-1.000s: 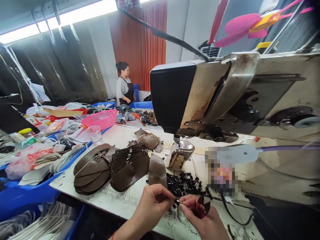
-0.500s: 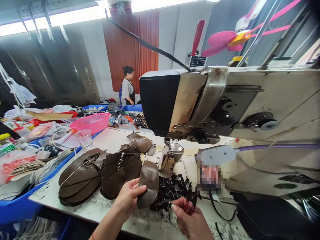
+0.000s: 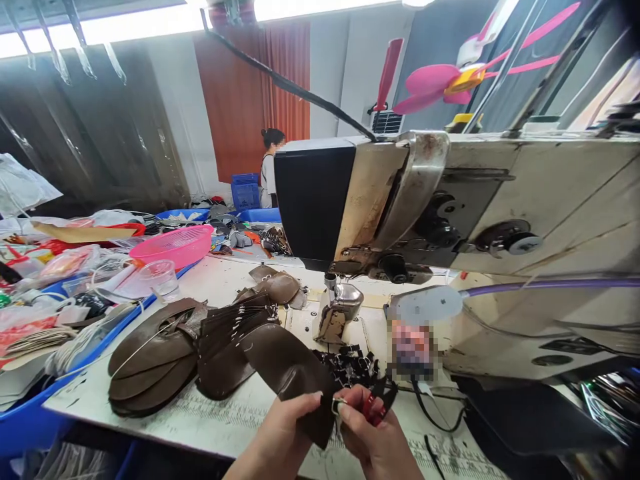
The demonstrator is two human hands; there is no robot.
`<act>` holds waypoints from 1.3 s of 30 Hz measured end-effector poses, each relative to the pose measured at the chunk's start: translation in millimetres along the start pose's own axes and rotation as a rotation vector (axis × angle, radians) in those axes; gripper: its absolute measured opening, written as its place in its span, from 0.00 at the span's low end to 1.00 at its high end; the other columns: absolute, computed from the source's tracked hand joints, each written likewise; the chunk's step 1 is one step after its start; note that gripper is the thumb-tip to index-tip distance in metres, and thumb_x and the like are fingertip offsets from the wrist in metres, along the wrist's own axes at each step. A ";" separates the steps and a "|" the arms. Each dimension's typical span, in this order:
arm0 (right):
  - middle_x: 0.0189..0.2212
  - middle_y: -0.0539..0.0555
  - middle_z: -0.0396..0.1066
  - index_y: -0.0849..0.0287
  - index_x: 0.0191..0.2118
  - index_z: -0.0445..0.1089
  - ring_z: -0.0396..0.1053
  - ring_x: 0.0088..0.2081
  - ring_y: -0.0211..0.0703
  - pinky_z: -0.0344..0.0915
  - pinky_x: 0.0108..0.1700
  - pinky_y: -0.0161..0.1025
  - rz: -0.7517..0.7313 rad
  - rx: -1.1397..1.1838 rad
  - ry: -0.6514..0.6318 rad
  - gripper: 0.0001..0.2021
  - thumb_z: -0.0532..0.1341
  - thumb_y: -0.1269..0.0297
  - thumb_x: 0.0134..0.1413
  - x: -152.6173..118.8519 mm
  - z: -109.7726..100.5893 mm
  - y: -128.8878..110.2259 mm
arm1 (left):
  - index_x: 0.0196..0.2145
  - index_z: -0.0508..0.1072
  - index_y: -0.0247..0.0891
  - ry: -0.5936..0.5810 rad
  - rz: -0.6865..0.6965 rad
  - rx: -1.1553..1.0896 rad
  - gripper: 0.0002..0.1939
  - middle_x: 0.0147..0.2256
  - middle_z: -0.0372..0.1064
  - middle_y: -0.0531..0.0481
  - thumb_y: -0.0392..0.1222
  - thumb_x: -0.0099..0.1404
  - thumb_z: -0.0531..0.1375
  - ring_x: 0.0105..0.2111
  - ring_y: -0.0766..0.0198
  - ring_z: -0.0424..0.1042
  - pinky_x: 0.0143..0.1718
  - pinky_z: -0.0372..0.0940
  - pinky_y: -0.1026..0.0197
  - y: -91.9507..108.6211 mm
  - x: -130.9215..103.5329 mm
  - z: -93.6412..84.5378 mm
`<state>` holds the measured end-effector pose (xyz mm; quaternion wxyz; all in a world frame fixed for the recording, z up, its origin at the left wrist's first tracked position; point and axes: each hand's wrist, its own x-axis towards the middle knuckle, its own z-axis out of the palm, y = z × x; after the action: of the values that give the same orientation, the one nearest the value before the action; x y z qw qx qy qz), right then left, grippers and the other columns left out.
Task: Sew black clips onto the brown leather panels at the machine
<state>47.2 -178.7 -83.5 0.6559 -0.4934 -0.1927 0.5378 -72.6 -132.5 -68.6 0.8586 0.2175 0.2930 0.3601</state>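
My left hand (image 3: 290, 430) grips a brown leather piece (image 3: 285, 357) by its near end, thumb on top. Between the thumb and fingers of my right hand (image 3: 373, 433) is a small metal buckle (image 3: 339, 404), right beside the leather's edge. Red-handled snips (image 3: 377, 403) with dark blades are also tucked in that hand. Just behind lies a pile of black straps with buckles (image 3: 350, 365). To the left rest a fanned stack of brown leather pieces (image 3: 223, 370) and a second stack of larger rounded ones (image 3: 150, 373).
A sewing machine head (image 3: 317, 200) overhangs the white table (image 3: 200, 427), its needle area (image 3: 340, 307) beyond the buckle pile. Further left are a clear cup (image 3: 159, 277), a pink basket (image 3: 175, 247) and a cluttered blue bin (image 3: 30, 420). A person (image 3: 270, 167) stands in the background.
My left hand has moved right and nearer me, tilting the leather piece so its end meets the buckle in my right hand. The camera view has shifted slightly right.
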 end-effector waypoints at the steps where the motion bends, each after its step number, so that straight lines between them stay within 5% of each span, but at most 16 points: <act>1: 0.24 0.49 0.68 0.61 0.22 0.66 0.48 0.16 0.24 0.41 0.20 0.31 -0.002 0.016 -0.001 0.20 0.74 0.54 0.29 -0.5 0.3 -1.6 | 0.30 0.77 0.30 0.069 0.014 0.004 0.08 0.32 0.76 0.43 0.37 0.51 0.65 0.34 0.57 0.73 0.40 0.64 0.59 1.3 1.4 -1.2; 5: 0.22 0.46 0.66 0.61 0.22 0.68 0.44 0.16 0.22 0.39 0.20 0.30 -0.011 0.090 0.020 0.18 0.75 0.58 0.30 0.8 -1.8 -10.3 | 0.31 0.76 0.31 0.266 0.021 -0.002 0.09 0.30 0.75 0.46 0.35 0.49 0.66 0.30 0.61 0.72 0.36 0.65 0.61 6.7 4.1 -3.9; 9: 0.14 0.41 0.53 0.61 0.22 0.70 0.46 0.17 0.26 0.42 0.21 0.31 0.003 0.036 0.045 0.16 0.75 0.59 0.31 6.9 -12.2 -16.0 | 0.32 0.77 0.31 0.249 0.100 0.065 0.15 0.31 0.76 0.46 0.33 0.43 0.69 0.33 0.60 0.73 0.38 0.66 0.61 11.5 0.3 3.1; 23: 0.13 0.41 0.50 0.63 0.22 0.71 0.43 0.17 0.25 0.37 0.22 0.32 0.067 -0.079 0.144 0.19 0.76 0.58 0.25 7.5 -4.2 -22.4 | 0.33 0.76 0.31 0.246 0.187 0.202 0.20 0.33 0.76 0.44 0.37 0.40 0.71 0.35 0.57 0.71 0.41 0.65 0.56 7.4 0.9 14.6; 39: 0.11 0.38 0.45 0.61 0.22 0.69 0.41 0.15 0.24 0.34 0.20 0.31 0.126 -0.101 0.060 0.18 0.75 0.56 0.28 8.8 -0.4 -28.8 | 0.32 0.72 0.31 0.269 0.190 0.282 0.18 0.30 0.74 0.46 0.34 0.40 0.68 0.31 0.60 0.69 0.37 0.65 0.58 10.7 4.0 18.6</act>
<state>65.4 -169.2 -61.5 0.6006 -0.5527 -0.1686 0.5526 -63.3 -125.6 -50.1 0.7350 0.3121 0.4307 0.4205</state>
